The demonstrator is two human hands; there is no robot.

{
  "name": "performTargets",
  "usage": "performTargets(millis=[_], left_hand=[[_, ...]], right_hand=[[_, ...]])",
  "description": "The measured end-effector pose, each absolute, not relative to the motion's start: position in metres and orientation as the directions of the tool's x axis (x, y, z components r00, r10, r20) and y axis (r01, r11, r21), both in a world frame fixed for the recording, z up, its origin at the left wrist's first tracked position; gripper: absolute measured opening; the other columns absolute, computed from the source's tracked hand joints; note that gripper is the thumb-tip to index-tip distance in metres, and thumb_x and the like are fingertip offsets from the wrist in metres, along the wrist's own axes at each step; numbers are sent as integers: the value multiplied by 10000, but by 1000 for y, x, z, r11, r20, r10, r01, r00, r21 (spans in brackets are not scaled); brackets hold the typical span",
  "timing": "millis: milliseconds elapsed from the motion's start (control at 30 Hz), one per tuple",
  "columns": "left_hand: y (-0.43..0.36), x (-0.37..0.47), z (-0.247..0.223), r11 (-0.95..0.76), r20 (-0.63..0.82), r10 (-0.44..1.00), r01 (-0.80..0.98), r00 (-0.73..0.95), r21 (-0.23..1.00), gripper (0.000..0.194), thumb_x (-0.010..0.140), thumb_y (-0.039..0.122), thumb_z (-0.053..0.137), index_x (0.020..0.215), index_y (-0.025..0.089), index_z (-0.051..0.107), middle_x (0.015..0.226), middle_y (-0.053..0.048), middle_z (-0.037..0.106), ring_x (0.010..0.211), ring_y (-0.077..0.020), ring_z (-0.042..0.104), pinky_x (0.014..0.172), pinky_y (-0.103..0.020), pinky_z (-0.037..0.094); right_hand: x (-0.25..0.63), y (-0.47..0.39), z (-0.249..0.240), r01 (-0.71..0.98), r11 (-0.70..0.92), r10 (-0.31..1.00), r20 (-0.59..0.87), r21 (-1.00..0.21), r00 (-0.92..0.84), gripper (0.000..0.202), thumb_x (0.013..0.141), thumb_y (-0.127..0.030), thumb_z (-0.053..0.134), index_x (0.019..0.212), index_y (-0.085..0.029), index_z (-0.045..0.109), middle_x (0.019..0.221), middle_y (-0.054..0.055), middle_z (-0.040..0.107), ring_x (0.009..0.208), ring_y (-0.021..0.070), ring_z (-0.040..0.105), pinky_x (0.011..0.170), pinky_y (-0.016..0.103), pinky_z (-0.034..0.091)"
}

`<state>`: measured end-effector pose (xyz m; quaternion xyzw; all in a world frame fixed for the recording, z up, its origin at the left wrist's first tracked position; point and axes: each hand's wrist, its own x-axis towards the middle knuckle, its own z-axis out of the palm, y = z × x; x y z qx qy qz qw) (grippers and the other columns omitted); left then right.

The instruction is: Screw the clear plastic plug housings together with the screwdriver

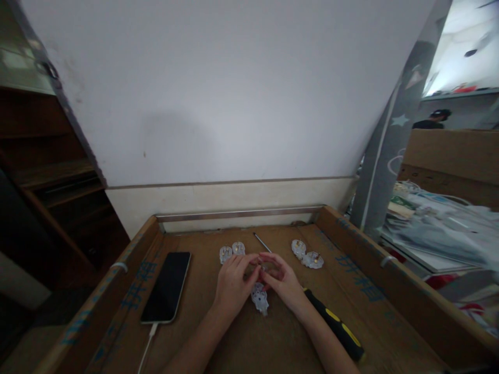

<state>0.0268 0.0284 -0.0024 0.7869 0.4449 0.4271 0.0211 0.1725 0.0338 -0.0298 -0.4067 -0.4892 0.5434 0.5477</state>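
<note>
My left hand (233,280) and my right hand (283,283) meet over the middle of the cardboard surface, fingertips pinched together. Between them is something small that I cannot make out. Just below the fingertips lies a clear plastic plug housing (260,299). A screwdriver (334,326) with a black and yellow handle passes beneath my right hand and forearm; its metal shaft (262,242) shows beyond the fingers. Behind my left hand sit two clear plug parts (225,254) with metal pins, side by side. Another pair of clear plug parts (313,259) rests to the right of my right hand.
A black phone (167,287) with a white cable (147,347) plugged in lies at the left. Raised cardboard sides (405,291) border the work surface, and a white wall (234,104) rises behind. Plastic bags (448,228) are heaped at the right. A person (433,120) is in the background.
</note>
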Motion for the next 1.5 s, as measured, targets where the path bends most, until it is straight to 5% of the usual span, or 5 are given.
performTargets(millis=[433,800,1133,1300,1500], left_hand=[[25,28,1,-650,594,736,582,325,488,135,828,162,552,912,229,633,927,-23,662,889,-189,600,808,-340,482],[38,27,-11,-468,442,884,334,155,818,144,837,237,554,955,201,630,886,-34,689,763,-167,630,665,-285,508],[32,30,-6,-535,504,844,322,181,781,172,851,223,517,973,194,635,903,-45,686,804,-172,631,730,-310,514],[29,15,-3,-582,537,808,469,242,664,286,835,273,555,1114,218,582,1045,-64,654,948,-202,600,849,-365,482],[10,3,-1,-611,320,789,621,524,491,591,584,506,767,1074,215,609,1020,-53,640,978,-270,545,925,-449,401]], right_hand=[[173,35,-29,-238,95,994,107,-967,-37,567,595,-214,655,1126,-241,458,1093,66,550,437,46,524,408,212,441],[181,32,-14,-439,-98,990,-41,-893,-138,440,648,-357,672,1054,-214,584,941,35,614,555,101,591,549,262,494],[173,24,-6,-486,-291,946,-170,-824,-277,425,560,-450,786,840,-158,658,702,15,645,549,114,594,524,238,499],[176,28,-7,-512,-206,974,-126,-834,-187,448,509,-443,818,823,-162,668,722,30,658,587,105,584,530,208,472],[185,39,-14,-471,-13,1000,-12,-882,-5,486,550,-546,760,842,-169,664,788,57,667,623,124,578,550,240,464]])
